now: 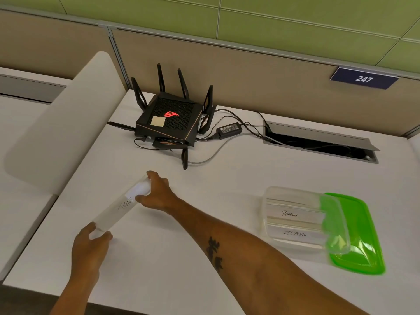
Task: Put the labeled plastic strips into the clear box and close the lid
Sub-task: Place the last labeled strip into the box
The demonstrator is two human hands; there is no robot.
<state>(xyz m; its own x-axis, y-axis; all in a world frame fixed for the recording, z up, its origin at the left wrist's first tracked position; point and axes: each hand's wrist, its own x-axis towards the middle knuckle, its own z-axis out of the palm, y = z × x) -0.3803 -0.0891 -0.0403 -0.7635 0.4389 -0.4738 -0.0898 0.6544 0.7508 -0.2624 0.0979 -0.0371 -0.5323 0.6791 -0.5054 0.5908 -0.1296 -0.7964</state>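
Clear plastic strip bearing a white label marked "TIGER" (122, 206), held at both ends above the white laminate desk (204, 201), lying diagonally at the desk's left side. Left hand (92, 244): fingers and thumb pinched on the strip's near end. Right hand (156, 193): arm reaching across the body, thumb and fingers closed around the far end. Clear rectangular plastic box (302, 220), well apart to the right, standing open on the desk; inside lie two more strips, one labelled "PENGUIN" (289, 213) and, nearer the viewer, one labelled "ZEBRA" (294, 234). Bright green plastic lid (363, 242), off the box, lying flat with the box's right edge overlapping it. Black router with upright antennas and a glowing red emblem (169, 120), at the back of the desk, cables running right to a black power adapter (229, 129) and into an open grey cable hatch (318, 142). Dark blue sign reading "247" (363, 78), fixed to the beige partition behind.
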